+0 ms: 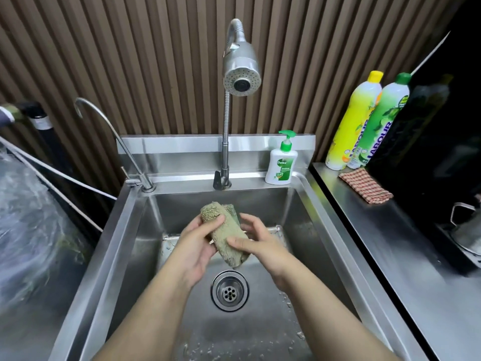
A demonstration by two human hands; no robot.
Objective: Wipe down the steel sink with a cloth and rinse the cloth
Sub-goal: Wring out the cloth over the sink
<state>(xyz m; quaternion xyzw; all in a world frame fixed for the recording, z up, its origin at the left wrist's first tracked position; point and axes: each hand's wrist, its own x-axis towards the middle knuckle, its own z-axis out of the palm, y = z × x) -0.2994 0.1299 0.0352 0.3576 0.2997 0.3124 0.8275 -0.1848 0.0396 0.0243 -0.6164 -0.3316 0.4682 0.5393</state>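
A folded olive-green cloth (226,231) is held over the middle of the steel sink (125,256), above the round drain (229,291). My left hand (196,244) grips its upper left part, thumb across the top. My right hand (260,243) holds its lower right side, thumb on the cloth and fingers partly spread behind it. The flexible tap with a spray head (241,70) hangs above; no water runs from it. Drops and small bits lie on the sink floor near the front.
A thin curved second tap (109,131) stands at the sink's back left. A hand-soap pump bottle (282,162) is on the back ledge. On the right counter stand two detergent bottles (364,121), a checked cloth (365,188) and a metal kettle (466,230).
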